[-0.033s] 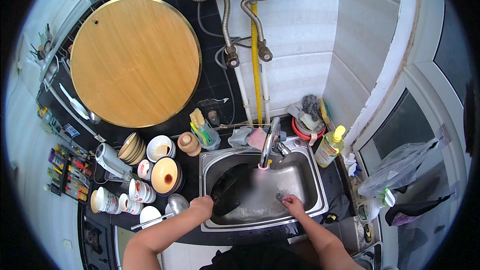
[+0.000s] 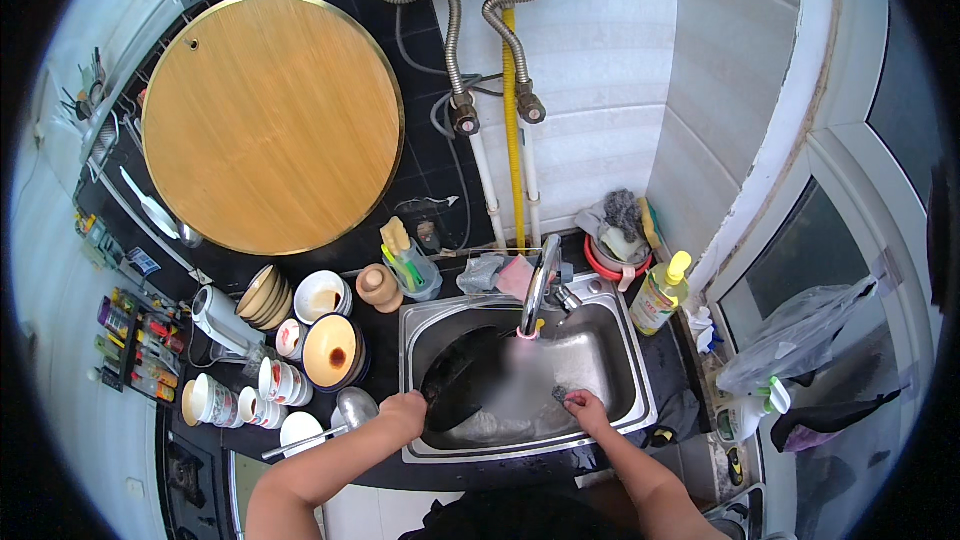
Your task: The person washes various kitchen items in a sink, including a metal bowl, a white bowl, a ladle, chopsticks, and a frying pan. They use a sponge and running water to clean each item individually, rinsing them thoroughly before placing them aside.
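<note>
A black pan (image 2: 455,385), probably a wok, lies tilted in the left part of the steel sink (image 2: 643,395). My left hand (image 2: 404,414) is closed at the pan's near left edge, over the sink's left rim. Its fingertips are partly hidden. Between the fingers of my right hand (image 2: 586,408) is a small grey scouring pad (image 2: 559,393), held above the right part of the basin. The faucet (image 2: 537,290) reaches over the sink from behind. A blurred patch below its spout hides the middle of the basin and part of the pan.
Left of the sink stand stacked bowls (image 2: 331,348), cups (image 2: 281,380) and a ladle (image 2: 354,407). A wooden mortar (image 2: 378,288) and a utensil cup (image 2: 415,275) are behind. A yellow-capped bottle (image 2: 660,295) and a red basin (image 2: 612,265) stand at the back right.
</note>
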`<state>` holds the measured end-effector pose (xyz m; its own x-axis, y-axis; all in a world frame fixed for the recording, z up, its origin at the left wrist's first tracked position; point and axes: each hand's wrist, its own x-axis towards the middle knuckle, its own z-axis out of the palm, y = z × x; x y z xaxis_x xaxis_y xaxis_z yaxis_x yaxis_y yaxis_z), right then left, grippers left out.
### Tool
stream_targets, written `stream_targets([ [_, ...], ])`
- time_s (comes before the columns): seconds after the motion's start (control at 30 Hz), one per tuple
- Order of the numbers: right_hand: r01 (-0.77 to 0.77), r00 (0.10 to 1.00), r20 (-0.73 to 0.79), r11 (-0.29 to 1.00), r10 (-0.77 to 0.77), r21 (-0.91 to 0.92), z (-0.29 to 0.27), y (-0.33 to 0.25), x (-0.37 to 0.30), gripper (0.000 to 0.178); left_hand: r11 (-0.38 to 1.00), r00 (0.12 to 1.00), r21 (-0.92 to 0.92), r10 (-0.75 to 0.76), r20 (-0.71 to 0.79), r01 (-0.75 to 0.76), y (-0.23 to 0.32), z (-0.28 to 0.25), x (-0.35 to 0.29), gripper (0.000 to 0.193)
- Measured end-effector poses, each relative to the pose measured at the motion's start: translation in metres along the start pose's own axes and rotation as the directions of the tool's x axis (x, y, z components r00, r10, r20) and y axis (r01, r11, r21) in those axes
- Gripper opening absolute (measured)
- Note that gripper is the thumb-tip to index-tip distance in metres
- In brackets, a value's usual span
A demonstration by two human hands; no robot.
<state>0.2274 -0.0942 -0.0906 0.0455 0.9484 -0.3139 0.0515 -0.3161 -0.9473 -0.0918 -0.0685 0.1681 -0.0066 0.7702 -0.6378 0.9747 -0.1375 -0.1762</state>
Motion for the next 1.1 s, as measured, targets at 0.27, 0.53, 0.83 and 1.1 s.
stream_targets([
  [0.27, -0.007, 1.0, 0.004, 0.996, 0.007, 0.094, 0.002, 0.019, 0.005, 0.016, 0.953, 0.973, -0.299, 0.033, 0.229, 0.038, -0.005, -0.019, 0.004, 0.014],
  [0.53, -0.079, 0.996, -0.033, 0.993, 0.082, 0.088, -0.001, 0.016, 0.004, 0.019, 0.703, 0.918, -0.702, 0.198, 0.344, 0.111, -0.015, 0.052, 0.081, 0.014],
  [0.83, -0.033, 0.999, -0.008, 0.862, 0.034, -0.506, 0.042, -0.012, 0.029, 0.02, 0.653, 0.928, -0.749, 0.203, 0.314, 0.111, -0.021, 0.111, 0.089, 0.026],
  [1.1, 0.234, 0.906, 0.359, 0.44, 0.226, -0.867, 0.095, 0.068, 0.059, 0.058, 0.83, 0.995, -0.556, 0.01, 0.096, 0.045, -0.021, 0.163, 0.102, 0.031],
])
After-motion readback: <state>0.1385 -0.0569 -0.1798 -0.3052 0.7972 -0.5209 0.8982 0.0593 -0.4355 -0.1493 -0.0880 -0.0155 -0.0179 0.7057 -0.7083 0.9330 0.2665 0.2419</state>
